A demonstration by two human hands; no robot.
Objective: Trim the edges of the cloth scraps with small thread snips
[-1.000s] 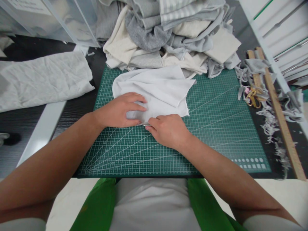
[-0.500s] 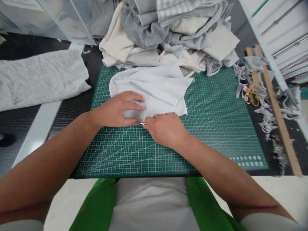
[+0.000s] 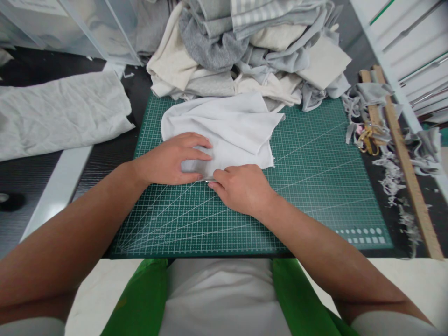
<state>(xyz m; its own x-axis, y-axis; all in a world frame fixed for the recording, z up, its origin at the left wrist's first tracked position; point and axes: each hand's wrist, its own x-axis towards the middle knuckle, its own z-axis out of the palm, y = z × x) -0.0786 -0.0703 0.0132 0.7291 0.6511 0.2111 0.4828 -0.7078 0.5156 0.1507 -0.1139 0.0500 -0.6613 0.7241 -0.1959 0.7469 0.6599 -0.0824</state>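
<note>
A folded white cloth [image 3: 241, 121] with a frayed right end lies on the green cutting mat [image 3: 315, 186]. My left hand [image 3: 175, 158] rests on its lower left part, fingers spread and pressing the fabric. Close by, my right hand [image 3: 243, 186] is closed in a pinch at the cloth's near edge. A small shiny metal tip [image 3: 207, 181] pokes out between its thumb and forefinger, pointing to my left thumb. My fingers hide the rest of this thin tool, so its kind cannot be made out.
Grey and cream cloths are heaped [image 3: 224, 51] behind the mat. At left lies a long pale grey fabric piece [image 3: 63, 114] beside a clear plastic bin [image 3: 91, 28]. Gold-handled scissors [image 3: 368, 142], a wooden ruler [image 3: 409, 172] and fabric scraps [image 3: 388, 175] are on the right.
The whole view has shifted very slightly to the right. Both hands stay at nearly the same place on the white cloth, and a little less of the metal tip shows.
</note>
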